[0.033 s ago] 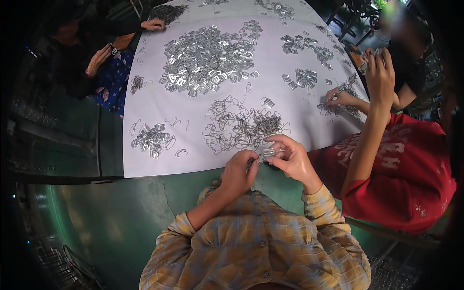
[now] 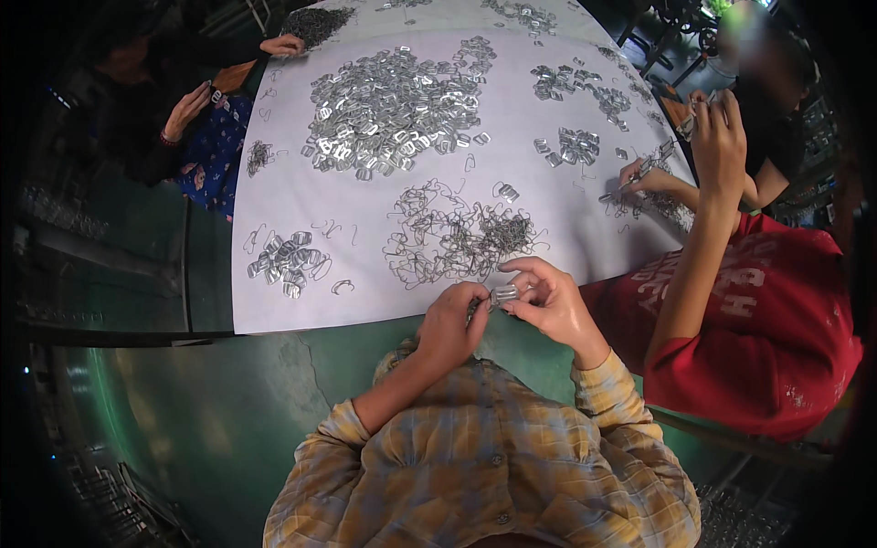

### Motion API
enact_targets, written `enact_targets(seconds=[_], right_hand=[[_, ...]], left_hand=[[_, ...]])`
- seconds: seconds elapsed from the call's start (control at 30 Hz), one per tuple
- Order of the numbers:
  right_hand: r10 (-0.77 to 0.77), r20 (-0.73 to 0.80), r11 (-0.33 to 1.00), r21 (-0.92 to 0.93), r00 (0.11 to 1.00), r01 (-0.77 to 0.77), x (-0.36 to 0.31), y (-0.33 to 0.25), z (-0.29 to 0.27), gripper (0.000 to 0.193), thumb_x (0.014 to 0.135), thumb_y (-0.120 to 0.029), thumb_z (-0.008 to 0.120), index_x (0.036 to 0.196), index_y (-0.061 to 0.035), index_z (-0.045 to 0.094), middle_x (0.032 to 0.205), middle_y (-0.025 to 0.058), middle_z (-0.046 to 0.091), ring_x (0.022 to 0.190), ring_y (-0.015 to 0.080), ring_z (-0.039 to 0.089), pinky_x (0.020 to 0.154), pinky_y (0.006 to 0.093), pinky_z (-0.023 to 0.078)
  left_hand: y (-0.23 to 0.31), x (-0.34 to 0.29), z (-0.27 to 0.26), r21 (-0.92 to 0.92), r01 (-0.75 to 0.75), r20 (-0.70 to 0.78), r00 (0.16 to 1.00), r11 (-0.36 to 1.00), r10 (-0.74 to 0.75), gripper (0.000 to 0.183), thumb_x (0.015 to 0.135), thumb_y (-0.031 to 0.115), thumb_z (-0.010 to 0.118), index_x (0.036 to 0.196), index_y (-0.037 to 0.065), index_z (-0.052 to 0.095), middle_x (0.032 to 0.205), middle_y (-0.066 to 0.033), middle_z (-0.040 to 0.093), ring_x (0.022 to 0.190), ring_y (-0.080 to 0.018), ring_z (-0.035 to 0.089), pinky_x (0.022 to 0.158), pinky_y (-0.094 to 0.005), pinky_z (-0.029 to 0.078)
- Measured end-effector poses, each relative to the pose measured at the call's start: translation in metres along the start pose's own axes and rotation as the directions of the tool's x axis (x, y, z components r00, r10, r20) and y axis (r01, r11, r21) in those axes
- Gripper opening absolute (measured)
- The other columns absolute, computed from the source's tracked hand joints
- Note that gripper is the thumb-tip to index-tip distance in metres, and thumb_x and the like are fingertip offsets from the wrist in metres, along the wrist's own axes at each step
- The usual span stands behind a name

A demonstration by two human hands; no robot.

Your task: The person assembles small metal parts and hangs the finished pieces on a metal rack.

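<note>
Your right grip (image 2: pixel 555 303) pinches a silver buckle (image 2: pixel 504 293) beside your left grip (image 2: pixel 451 321), which is curled around dark metal pieces too small to identify. The step appears to be fitting 2 parts together; the next move likely calls for steady alignment. Near the front edge of the surface (image 2: pixel 301 313), room opens leftward; a red-shirted co-worker (image 2: pixel 754 338) limits the right.

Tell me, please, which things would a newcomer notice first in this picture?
Likely first is the large heap of shiny metal pieces, around the middle of the white table. Next come the tangled thin wires near its front edge and the red shirt at right. Just below the wires, the right hand holds a slotted piece.
</note>
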State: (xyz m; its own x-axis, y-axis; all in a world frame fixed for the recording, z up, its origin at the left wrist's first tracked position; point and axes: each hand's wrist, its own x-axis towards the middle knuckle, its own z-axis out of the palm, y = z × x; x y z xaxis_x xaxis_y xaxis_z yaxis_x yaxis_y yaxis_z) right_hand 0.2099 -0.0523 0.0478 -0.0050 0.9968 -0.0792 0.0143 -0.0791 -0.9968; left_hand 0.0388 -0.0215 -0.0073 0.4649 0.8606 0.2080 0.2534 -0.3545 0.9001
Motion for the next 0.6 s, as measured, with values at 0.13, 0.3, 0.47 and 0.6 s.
enact_targets(seconds=[0.13,0.3,0.47,0.6], right_hand=[[-0.036,0.035,0.955,-0.292,0.999,0.045,-0.008,-0.001,0.005,0.044,0.073,0.005,0.063,0.113,-0.0078,0.054,0.07,0.0019,0.052,0.063,0.0092,0.051,0.06,0.0237,0.046],[0.007,0.051,0.905,-0.426,0.999,0.015,-0.01,-0.011,0.014,0.049,0.071,0.004,0.063,0.117,-0.0087,0.05,0.069,0.0061,0.052,0.061,0.0168,0.053,0.061,0.0286,0.047],[-0.042,0.067,0.823,-0.564,0.997,0.073,-0.011,-0.009,0.016,0.049,0.072,0.007,0.064,0.116,-0.0072,0.05,0.067,0.0047,0.055,0.058,0.0104,0.055,0.055,0.0249,0.044],[-0.069,0.096,0.823,-0.558,0.993,0.111,-0.011,-0.01,0.018,0.048,0.071,0.007,0.065,0.115,-0.0073,0.052,0.069,0.005,0.058,0.06,0.0115,0.057,0.057,0.0249,0.046]], left_hand=[[0.002,-0.005,0.001,0.018,0.0,0.031,1.0,1.0,-0.001,0.016,0.077,0.006,0.06,0.09,0.004,0.051,0.082,-0.0135,0.057,0.075,-0.0327,0.056,0.064,-0.0416,0.044],[0.001,-0.01,-0.006,0.071,-0.006,0.052,0.999,0.997,0.003,0.014,0.078,0.007,0.06,0.089,0.005,0.051,0.081,-0.0121,0.057,0.074,-0.0311,0.056,0.062,-0.0415,0.044],[-0.002,-0.014,-0.012,0.074,0.009,0.171,0.985,0.997,-0.022,0.013,0.08,0.008,0.061,0.089,0.004,0.054,0.076,-0.0113,0.057,0.063,-0.026,0.056,0.057,-0.0332,0.046],[-0.008,-0.015,-0.022,0.075,-0.008,0.191,0.982,0.997,-0.006,0.013,0.08,0.008,0.061,0.09,0.004,0.055,0.076,-0.0103,0.058,0.063,-0.0243,0.057,0.059,-0.0317,0.046]])
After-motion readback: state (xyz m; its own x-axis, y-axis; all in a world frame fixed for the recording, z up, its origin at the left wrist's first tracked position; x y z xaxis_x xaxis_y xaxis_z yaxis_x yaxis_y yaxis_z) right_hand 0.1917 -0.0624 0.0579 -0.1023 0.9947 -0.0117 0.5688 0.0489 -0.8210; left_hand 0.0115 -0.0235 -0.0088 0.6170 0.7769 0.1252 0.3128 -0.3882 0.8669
